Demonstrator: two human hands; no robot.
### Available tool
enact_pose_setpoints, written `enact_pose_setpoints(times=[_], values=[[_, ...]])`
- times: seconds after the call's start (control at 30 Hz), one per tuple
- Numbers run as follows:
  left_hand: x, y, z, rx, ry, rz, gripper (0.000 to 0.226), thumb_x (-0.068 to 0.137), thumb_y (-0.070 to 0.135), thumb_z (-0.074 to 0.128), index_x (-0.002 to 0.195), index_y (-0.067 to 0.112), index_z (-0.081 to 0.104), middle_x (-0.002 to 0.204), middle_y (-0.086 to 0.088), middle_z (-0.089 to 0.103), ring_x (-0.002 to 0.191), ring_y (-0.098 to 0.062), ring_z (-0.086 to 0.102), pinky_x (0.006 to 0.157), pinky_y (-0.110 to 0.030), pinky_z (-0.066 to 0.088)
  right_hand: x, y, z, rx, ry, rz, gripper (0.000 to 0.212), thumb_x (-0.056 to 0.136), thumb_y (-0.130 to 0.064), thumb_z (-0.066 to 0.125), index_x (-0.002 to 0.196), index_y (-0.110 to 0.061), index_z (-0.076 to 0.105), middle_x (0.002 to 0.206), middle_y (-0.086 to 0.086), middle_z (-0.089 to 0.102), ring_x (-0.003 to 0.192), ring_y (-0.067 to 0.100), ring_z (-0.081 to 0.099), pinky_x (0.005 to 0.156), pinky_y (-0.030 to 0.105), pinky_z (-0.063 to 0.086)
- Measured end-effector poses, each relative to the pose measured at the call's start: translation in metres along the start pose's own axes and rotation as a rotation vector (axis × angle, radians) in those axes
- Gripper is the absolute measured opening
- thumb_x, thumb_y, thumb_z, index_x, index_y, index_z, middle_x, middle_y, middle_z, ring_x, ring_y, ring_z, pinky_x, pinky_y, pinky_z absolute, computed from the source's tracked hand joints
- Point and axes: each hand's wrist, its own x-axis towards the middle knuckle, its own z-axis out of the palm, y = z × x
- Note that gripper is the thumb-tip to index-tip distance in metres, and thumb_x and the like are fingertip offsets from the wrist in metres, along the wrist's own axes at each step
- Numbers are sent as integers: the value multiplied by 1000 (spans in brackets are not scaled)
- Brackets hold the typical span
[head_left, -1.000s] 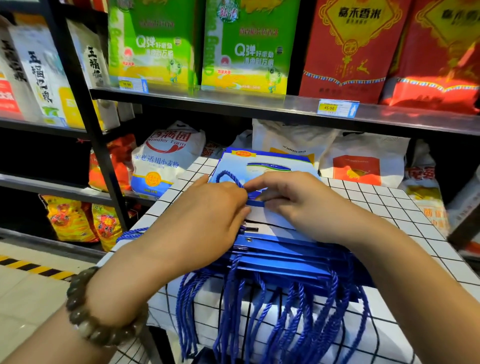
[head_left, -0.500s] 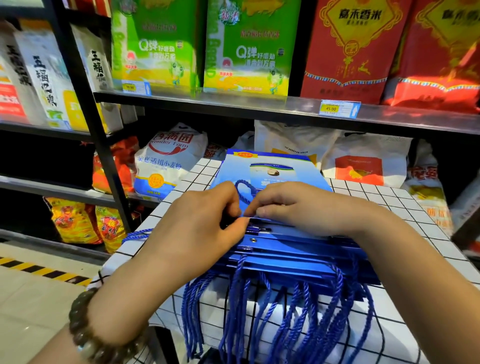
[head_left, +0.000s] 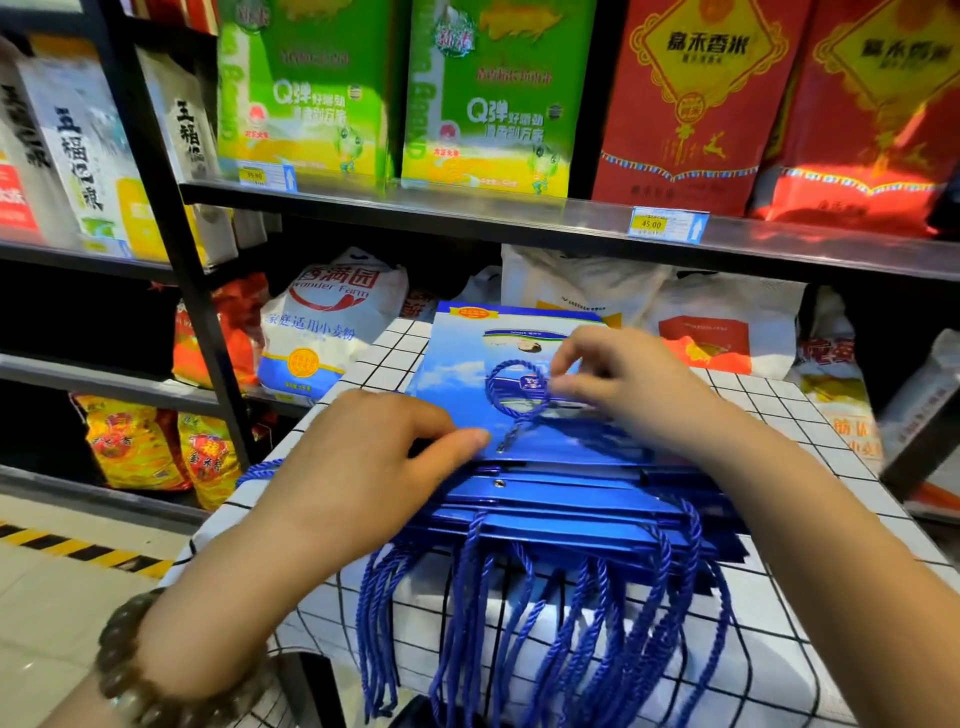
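Note:
A stack of flat blue paper gift bags (head_left: 545, 499) lies on a table covered by a white cloth with a black grid (head_left: 769, 649). Their blue rope handles (head_left: 519, 623) hang over the near edge. The top bag (head_left: 457, 374) shows a sky picture, and its rope handle (head_left: 511, 395) lies looped on its face. My left hand (head_left: 363, 467) rests on the left side of the stack, thumb pressing the top bag near its eyelet. My right hand (head_left: 623, 384) pinches the looped handle at its right side.
Dark metal shelves stand behind the table. Green rice boxes (head_left: 488, 98) and red rice bags (head_left: 691, 104) fill the upper shelf, with a price tag (head_left: 667, 224) on its edge. White flour sacks (head_left: 327, 322) sit lower. Yellow-black tape (head_left: 78, 551) marks the floor at left.
My right hand has moved up and right along the top bag, drawing its rope handle into a loop on the bag's face. My left hand stays on the stack's left side.

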Motion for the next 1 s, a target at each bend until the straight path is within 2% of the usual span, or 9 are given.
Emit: enact_pose_setpoints(times=[0.07,0.17,0.27,0.37,0.47,0.6,0.7,0.9,1.0], values=[[4,-2,-9,-36,54,-74,61,79,64,43,64,11,70,58,-5,63,57,-15,55,60,-28,44,3,16,-15,-69,116,126,23,80,-30,67,67,-23,50,60,-5,51,56,7,48,53,23,33],[17,-9,-19,-18,182,-222,55,85,52,50,56,8,62,55,-6,63,57,-18,56,58,-32,43,1,40,-28,-342,39,380,31,79,-44,65,74,-15,55,73,3,57,74,22,52,63,31,36],[34,-24,-16,185,49,-337,56,84,55,50,51,10,52,49,-2,54,57,-19,53,50,-29,32,-3,54,-21,-409,-55,508,50,79,-59,56,65,-11,52,66,4,52,63,20,48,55,31,32],[45,-35,-8,175,-125,-389,62,79,59,55,45,9,42,44,-2,43,51,-21,46,49,-28,27,-4,57,-16,-359,-38,564,50,77,-61,57,64,-14,43,67,0,46,68,21,47,54,31,30],[46,-33,-5,117,-116,-383,62,79,53,61,42,13,32,41,-1,32,46,-19,35,47,-29,20,-6,56,-16,-152,15,589,50,75,-52,66,62,-9,44,63,5,48,58,19,43,53,30,29],[47,-30,-8,186,-69,-376,57,79,55,59,46,12,40,45,-3,43,52,-21,44,48,-29,25,-5,56,-18,-12,80,534,49,81,-39,67,53,-10,38,51,7,36,51,22,34,55,31,24],[56,-27,-12,57,-66,-375,55,79,50,62,47,10,41,45,-7,43,48,-23,44,52,-29,29,-3,55,-23,33,165,448,53,85,-27,64,48,-13,29,51,5,26,49,19,23,51,32,17],[79,8,-19,-253,-18,-283,48,80,35,67,45,8,48,26,4,41,24,-5,31,29,-13,23,-11,69,-58,36,282,364,45,87,-23,61,48,-12,41,35,-6,38,42,11,34,40,20,26],[98,42,-14,-286,-90,-185,44,82,33,65,49,8,53,27,7,45,25,-4,35,28,-10,23,-27,83,-91,6,342,358,35,88,-25,60,61,-3,55,51,5,49,49,14,39,47,25,29]])
